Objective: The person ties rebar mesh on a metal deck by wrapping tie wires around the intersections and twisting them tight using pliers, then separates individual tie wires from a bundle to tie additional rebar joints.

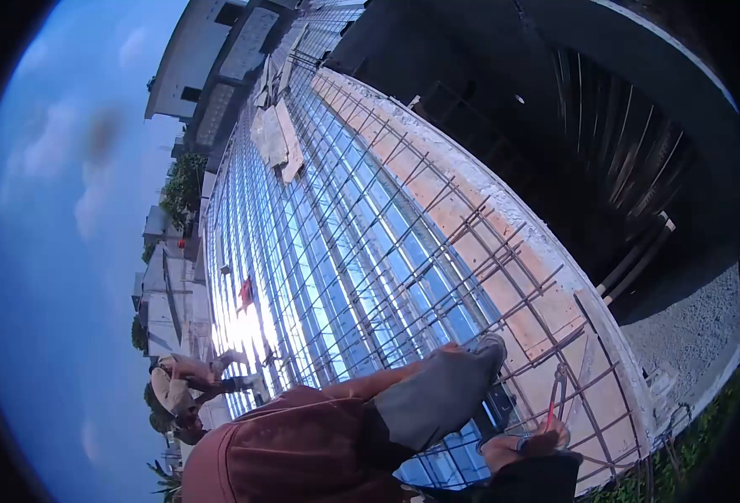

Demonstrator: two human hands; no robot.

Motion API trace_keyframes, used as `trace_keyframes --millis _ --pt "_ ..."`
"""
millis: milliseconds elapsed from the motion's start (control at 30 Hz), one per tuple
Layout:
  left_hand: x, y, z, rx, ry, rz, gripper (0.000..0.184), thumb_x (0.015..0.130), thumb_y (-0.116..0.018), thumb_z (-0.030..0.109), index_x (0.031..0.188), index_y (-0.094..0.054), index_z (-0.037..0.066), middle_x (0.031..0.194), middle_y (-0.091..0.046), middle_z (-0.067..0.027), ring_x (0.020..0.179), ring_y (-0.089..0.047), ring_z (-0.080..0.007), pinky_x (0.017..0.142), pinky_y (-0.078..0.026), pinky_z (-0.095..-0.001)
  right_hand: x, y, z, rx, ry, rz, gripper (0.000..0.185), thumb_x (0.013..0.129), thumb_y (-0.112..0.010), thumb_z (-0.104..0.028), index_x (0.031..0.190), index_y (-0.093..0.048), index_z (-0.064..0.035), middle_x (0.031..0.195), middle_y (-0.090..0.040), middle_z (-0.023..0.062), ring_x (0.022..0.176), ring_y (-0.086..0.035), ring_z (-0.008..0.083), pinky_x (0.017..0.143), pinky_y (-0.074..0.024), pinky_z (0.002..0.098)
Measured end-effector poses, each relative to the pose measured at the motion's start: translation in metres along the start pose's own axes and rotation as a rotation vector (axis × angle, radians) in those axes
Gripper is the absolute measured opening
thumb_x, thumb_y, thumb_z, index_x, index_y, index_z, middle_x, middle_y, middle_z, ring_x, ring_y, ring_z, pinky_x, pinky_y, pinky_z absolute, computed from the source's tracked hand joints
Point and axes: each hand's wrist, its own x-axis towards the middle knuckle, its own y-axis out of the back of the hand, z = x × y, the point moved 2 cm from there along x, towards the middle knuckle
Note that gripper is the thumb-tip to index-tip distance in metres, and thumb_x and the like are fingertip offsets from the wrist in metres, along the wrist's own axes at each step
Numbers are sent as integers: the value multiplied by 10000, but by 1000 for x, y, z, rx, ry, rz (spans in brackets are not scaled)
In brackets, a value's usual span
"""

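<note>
At the lower right, my right hand is closed around pliers with a red handle, whose jaws point away over the rebar grid. Close beside it is my left hand, with a dark sleeve partly in front. Its fingers are too hidden to show what they hold, if anything. Under both hands, crossed bars run above orange-brown boards along the slab's edge. Immediately left, a co-worker in a maroon shirt and grey trousers crouches with a forearm by the knee.
Shiny metal decking stretches away beneath the bars. Loose boards lie farther along it. Another person bends over at the left. Past the rough concrete edge on the right drops a dark, deep opening. The view is tilted sideways.
</note>
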Motion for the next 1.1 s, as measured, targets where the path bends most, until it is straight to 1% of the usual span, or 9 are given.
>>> trace_keyframes --millis 133,200,300,400,500,567,833,933,1100 --pt "-92 76 20 -232 635 257 325 871 -500 220 1138 -548 41 886 -639 -148 874 -638 -315 752 -504 -395 8 58 3 -15 -84 -114 169 890 -520 -185 946 -571 -34 867 -559 184 839 -513 373 781 -419 452" --pt "-152 107 38 -811 1018 285 328 879 -498 249 1093 -569 12 870 -634 -120 791 -654 -242 650 -521 -334 13 118 6 105 18 -29 215 900 -500 -225 919 -551 -17 798 -541 205 807 -495 401 710 -383 491" --pt "-235 147 91 -779 1018 179 339 894 -510 245 1104 -546 -19 894 -617 -109 733 -620 -167 620 -505 -291 9 211 -3 207 -127 -27 210 924 -475 -204 861 -532 -12 634 -500 99 568 -464 211 556 -377 342" --pt "-307 155 145 -787 1010 -48 322 894 -511 247 1050 -567 -29 851 -617 -99 697 -601 -149 607 -500 -278 -22 272 4 537 -638 18 288 941 -478 -270 858 -576 -13 620 -513 30 562 -448 130 558 -382 318" --pt "-382 141 180 -849 1000 -230 322 898 -513 248 1059 -563 -26 855 -618 -97 707 -602 -152 615 -499 -279 -72 342 -55 186 -637 85 311 952 -466 -301 892 -528 -3 664 -484 72 598 -441 173 586 -384 342" --pt "-418 139 186 -861 977 -281 322 901 -514 249 1065 -561 -24 857 -619 -95 713 -603 -155 621 -498 -279 -121 343 -52 154 -612 185 264 959 -469 -272 858 -521 -33 688 -467 -9 600 -384 94 553 -336 284" --pt "-466 179 82 -829 797 -181 321 912 -518 252 1089 -550 -15 867 -622 -89 738 -607 -164 643 -496 -280 -255 255 -142 218 -942 -78 239 949 -495 -242 947 -589 -23 736 -541 28 647 -462 119 598 -392 308" --pt "-457 235 14 -809 729 -183 322 917 -520 253 1098 -546 -11 870 -623 -87 748 -609 -167 651 -496 -281 -325 172 -165 1004 -731 130 225 944 -493 -224 954 -597 -25 724 -523 22 627 -451 117 587 -381 304" --pt "-410 360 -52 -632 763 -184 345 927 -523 273 1149 -516 10 889 -626 -102 770 -623 -193 649 -503 -296 -316 136 -356 675 -1175 180 251 934 -471 -271 949 -545 -31 732 -504 25 679 -471 133 658 -402 299"
